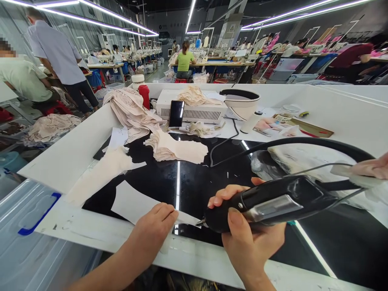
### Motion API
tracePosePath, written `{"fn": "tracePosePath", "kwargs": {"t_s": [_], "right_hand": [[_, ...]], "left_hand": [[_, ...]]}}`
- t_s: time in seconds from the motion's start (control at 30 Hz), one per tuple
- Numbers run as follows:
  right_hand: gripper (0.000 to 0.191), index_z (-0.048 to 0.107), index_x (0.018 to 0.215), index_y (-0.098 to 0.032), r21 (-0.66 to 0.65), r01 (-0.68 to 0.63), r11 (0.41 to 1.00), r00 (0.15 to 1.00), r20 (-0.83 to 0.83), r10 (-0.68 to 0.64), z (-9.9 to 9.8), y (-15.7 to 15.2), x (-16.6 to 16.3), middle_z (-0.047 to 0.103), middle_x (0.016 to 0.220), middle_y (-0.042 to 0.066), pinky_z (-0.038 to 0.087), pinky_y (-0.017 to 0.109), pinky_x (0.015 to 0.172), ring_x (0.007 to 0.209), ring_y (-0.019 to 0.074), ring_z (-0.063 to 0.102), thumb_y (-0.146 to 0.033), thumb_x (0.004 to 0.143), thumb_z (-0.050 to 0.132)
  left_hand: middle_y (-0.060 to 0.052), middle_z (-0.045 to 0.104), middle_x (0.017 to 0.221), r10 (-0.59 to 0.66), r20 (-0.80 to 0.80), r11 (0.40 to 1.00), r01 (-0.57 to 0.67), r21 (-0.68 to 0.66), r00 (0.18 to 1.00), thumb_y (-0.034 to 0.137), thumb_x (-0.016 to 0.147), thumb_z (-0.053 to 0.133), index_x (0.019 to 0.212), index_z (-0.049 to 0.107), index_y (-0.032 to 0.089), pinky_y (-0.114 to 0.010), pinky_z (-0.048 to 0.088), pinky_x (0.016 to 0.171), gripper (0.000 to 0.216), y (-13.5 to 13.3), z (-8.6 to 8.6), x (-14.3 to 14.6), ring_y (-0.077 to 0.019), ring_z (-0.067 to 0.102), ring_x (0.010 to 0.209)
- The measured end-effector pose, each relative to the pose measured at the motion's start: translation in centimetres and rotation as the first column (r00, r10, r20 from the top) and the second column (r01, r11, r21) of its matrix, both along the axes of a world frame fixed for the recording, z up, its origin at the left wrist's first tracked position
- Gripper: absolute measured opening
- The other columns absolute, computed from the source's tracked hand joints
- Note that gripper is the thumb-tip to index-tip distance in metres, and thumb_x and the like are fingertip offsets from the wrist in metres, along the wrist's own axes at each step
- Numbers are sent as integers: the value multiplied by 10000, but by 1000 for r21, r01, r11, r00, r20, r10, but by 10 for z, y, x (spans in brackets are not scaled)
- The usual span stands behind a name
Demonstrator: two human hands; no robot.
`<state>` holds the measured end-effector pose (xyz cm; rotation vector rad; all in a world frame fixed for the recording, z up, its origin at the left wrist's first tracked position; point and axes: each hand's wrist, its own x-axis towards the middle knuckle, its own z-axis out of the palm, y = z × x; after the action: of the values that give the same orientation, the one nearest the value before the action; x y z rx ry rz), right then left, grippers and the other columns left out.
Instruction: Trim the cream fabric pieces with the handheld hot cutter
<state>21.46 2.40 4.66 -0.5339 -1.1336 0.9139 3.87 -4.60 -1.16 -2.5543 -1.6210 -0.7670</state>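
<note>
My right hand [248, 238] is wrapped round a black handheld power tool [273, 202], thick-bodied with a silver plate on its side and a cable at its rear. The tool's thin metal tip touches the right end of a white pattern-like sheet [133, 200]. With fingers together, my left hand [156, 222] presses and grips the near edge of that sheet; its fingertips are partly hidden. Beyond the hands lies a stack of cream fabric pieces [178, 147]. More cream fabric pieces [100, 173] lie to the left.
A black glossy work surface [194, 182] has white raised walls [342, 109]. At its back stand a white vented box [190, 109], a phone [176, 114] and a red bottle [144, 96]. A plastic bag [303, 161] lies right. People work at sewing tables behind.
</note>
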Motion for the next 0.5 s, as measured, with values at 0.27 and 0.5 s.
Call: {"fn": "tracePosePath", "kwargs": {"t_s": [0.27,0.5], "right_hand": [[465,586,1290,-290,-1,5,1000,1000,10,-5,0,-7,-1,673,859,-5,576,346,611,669,168,632,-247,872,785],[466,585,1285,-300,-29,-6,1000,1000,4,6,3,-3,-1,652,850,-9,573,360,599,661,176,627,-258,865,782]], "left_hand": [[-132,711,1042,62,-194,991,-38,126,979,168,1053,445,1232,586,103,-380,635,796,237,-6,-5,16,-271,716,962],[-166,705,1169,105,-282,989,-71,128,954,410,1000,643,1295,593,144,-429,605,886,400,-14,-16,23,-314,699,1071]]}}
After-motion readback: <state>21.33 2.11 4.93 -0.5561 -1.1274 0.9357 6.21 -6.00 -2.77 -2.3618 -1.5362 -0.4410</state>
